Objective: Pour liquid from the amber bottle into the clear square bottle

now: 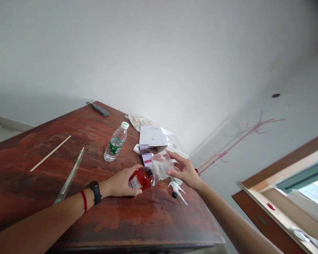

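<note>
My left hand [125, 181] is wrapped round a bottle of red liquid [145, 178] with a pale label lettered "M". The bottle is tilted, its dark neck pointing right. At the neck sits a clear plastic container or pouch [161, 167], pinched by its right side between the thumb and fingers of my right hand [184, 169]. Whether the neck is inside it or only against it, I cannot tell. Just below my right hand, a white pump head [177, 190] lies on the table beside a small black cap [174, 194].
The wooden table [137, 229] stands against a wall. On it are a water bottle [116, 143], a white box [152, 135], a cloth [139, 121], a grey device [99, 109], a bare chopstick [51, 153] and wrapped chopsticks [70, 176]. A pink coat rack [235, 141] is at right.
</note>
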Demonstrator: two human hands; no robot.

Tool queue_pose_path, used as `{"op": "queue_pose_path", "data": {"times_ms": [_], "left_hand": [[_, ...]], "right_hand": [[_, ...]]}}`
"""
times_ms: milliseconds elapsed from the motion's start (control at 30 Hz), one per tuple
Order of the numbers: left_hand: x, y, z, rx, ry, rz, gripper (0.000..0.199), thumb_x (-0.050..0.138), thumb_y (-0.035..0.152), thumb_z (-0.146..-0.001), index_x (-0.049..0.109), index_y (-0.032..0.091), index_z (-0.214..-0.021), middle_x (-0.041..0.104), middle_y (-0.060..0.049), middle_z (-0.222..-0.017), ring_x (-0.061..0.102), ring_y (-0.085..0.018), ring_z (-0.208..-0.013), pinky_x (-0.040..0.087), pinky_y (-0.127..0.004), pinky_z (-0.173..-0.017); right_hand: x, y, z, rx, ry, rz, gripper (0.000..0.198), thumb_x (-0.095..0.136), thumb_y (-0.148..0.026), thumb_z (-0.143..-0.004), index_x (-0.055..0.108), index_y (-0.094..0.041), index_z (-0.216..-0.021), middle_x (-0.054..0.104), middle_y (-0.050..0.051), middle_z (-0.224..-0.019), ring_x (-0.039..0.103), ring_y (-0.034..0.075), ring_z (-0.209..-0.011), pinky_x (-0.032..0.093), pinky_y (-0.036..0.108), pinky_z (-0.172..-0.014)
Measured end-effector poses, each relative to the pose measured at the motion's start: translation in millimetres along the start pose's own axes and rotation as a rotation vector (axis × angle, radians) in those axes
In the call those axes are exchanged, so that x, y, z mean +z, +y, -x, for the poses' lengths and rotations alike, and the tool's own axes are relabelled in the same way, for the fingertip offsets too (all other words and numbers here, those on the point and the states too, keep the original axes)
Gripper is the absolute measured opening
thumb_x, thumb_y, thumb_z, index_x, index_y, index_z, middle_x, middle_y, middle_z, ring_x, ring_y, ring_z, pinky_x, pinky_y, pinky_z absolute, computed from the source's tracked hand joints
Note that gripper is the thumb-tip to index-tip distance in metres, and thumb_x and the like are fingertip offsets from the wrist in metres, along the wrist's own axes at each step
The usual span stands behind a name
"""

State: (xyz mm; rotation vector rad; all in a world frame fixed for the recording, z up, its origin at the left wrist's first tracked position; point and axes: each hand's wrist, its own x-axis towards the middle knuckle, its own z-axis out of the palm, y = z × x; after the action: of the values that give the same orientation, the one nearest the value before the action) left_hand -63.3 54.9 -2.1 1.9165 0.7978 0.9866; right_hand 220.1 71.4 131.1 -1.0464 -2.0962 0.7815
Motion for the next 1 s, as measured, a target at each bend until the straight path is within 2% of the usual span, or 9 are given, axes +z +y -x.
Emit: {"op": "queue_pose_path", "data": {"times_ms": [133, 367, 667, 1000], "left_hand": [[0, 1, 1, -0.003, 0.01, -0.017, 0.082, 0.086, 0.035, -0.071, 0.053, 0.022, -0.145, 0.07, -0.011, -0.141, 0.068, -0.034, -0.125, 0.051, -0.043, -0.11], [0, -2, 1, 0.007, 0.0, -0.02, 0.082, 0.086, 0.034, -0.071, 0.054, 0.022, -0.145, 0.068, -0.012, -0.144, 0.067, -0.035, -0.128, 0.052, -0.042, -0.11], [-2, 4, 0, 0.006, -0.003, -0.012, 0.083, 0.085, 0.031, -0.07, 0.051, 0.021, -0.144, 0.069, -0.011, -0.141, 0.068, -0.034, -0.124, 0.05, -0.043, -0.11], [-2, -1, 0, 0.028, -0.02, -0.028, 0.081, 0.084, 0.032, -0.072, 0.049, 0.024, -0.145, 0.071, -0.009, -0.136, 0.07, -0.033, -0.118, 0.052, -0.041, -0.103]], "right_hand": [[-2, -4, -1, -0.02, -0.02, 0.063, 0.075, 0.092, -0.054, -0.077, 0.065, -0.037, -0.146, 0.067, 0.01, -0.138, 0.063, 0.032, -0.125, 0.056, 0.047, -0.098], [-4, -14, -4, -0.111, -0.054, 0.166, 0.074, 0.091, -0.053, -0.08, 0.063, -0.036, -0.147, 0.068, 0.01, -0.139, 0.061, 0.033, -0.13, 0.054, 0.049, -0.103], [-6, -24, -8, -0.138, -0.098, 0.258, 0.072, 0.089, -0.056, -0.081, 0.063, -0.035, -0.146, 0.07, 0.011, -0.136, 0.066, 0.031, -0.122, 0.058, 0.042, -0.089], [-8, -35, -12, -0.209, -0.165, 0.334, 0.073, 0.089, -0.052, -0.083, 0.06, -0.041, -0.149, 0.07, 0.008, -0.14, 0.066, 0.032, -0.123, 0.058, 0.042, -0.086]]}}
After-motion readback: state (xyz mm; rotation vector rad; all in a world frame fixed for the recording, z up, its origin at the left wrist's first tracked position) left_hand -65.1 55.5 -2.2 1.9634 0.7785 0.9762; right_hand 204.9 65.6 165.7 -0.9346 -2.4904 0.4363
